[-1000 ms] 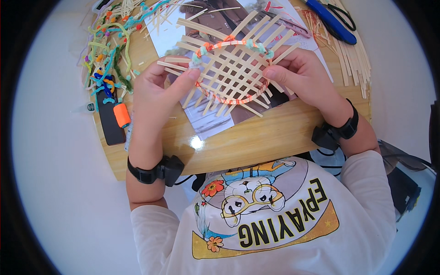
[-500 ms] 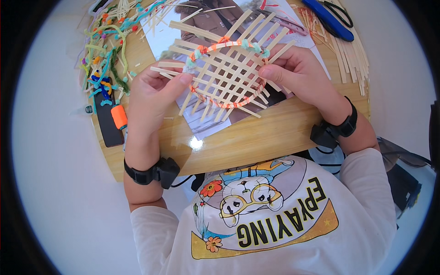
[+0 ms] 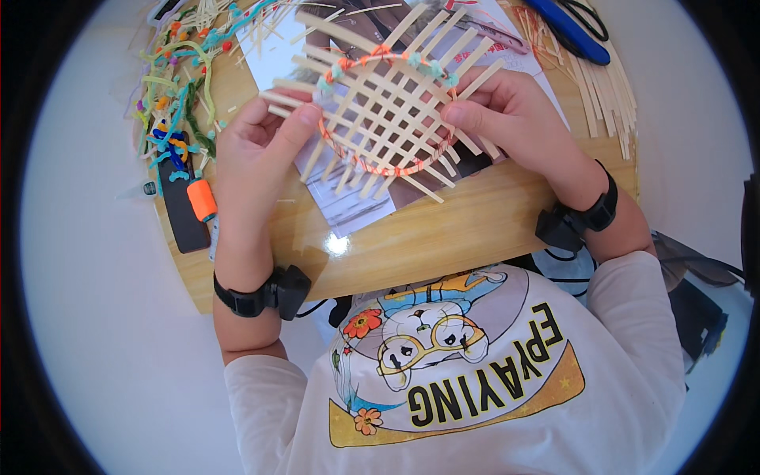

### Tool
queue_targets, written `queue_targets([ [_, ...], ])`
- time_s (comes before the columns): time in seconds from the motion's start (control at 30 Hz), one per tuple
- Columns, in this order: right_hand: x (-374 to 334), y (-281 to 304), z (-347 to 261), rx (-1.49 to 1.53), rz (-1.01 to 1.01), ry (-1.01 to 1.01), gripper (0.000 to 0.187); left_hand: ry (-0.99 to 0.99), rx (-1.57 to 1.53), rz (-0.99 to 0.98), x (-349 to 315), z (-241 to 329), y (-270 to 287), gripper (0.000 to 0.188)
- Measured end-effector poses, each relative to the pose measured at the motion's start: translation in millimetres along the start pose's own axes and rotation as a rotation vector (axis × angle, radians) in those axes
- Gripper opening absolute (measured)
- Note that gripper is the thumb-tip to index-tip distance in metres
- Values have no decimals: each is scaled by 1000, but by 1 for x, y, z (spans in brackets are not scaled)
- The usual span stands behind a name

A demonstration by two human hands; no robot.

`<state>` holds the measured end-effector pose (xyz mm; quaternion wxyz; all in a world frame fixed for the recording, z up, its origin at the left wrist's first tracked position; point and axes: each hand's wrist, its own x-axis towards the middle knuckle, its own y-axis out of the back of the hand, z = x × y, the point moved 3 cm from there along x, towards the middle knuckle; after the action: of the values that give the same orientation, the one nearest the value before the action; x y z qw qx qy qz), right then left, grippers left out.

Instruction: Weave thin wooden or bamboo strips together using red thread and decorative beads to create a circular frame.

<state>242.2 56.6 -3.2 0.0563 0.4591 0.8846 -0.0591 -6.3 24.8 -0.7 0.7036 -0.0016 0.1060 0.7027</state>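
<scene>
Between my two hands is a woven bamboo-strip disc (image 3: 385,119), its pale strips crossing in an open lattice and their ends sticking out all round. A thin hoop wound with orange thread rings the lattice, with tufts of mint-green and orange along its far side. My left hand (image 3: 267,141) pinches the left rim, thumb on top and fingers behind. My right hand (image 3: 499,115) grips the right rim the same way, its fingers partly hidden by the strips. The disc is held up over printed sheets (image 3: 340,210), its face turned toward me.
Tangled coloured pipe cleaners (image 3: 190,95) lie at the left, beside a spool of orange thread (image 3: 202,200) and a dark flat bar (image 3: 180,218). Loose bamboo strips (image 3: 598,99) and blue-handled scissors (image 3: 582,43) are at the far right. The wooden table (image 3: 443,229) curves near me.
Both hands have raised the woven disc slightly away from me and tilted it, so the lattice faces me more squarely. The grip on each side looks the same.
</scene>
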Motion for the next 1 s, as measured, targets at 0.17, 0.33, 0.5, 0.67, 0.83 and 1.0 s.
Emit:
queue_targets([
  [0.17,2,6,-5,89,-24,-95,27,-105,-256,-38,1,-4,-6,43],
  [0.33,5,9,5,306,65,-28,30,24,-126,-103,-5,-1,-17,36],
  [0.5,6,3,1,353,-84,-16,34,125,-12,-73,-3,-6,-14,29],
  [0.67,6,3,8,460,-183,-139,37,-82,-114,80,-1,7,-22,30],
  [0.83,7,2,13,491,-74,-185,40,-611,346,193,-3,22,-10,25],
  [1.0,7,-2,13,461,-79,-178,38,-861,774,-40,-14,31,-29,24],
])
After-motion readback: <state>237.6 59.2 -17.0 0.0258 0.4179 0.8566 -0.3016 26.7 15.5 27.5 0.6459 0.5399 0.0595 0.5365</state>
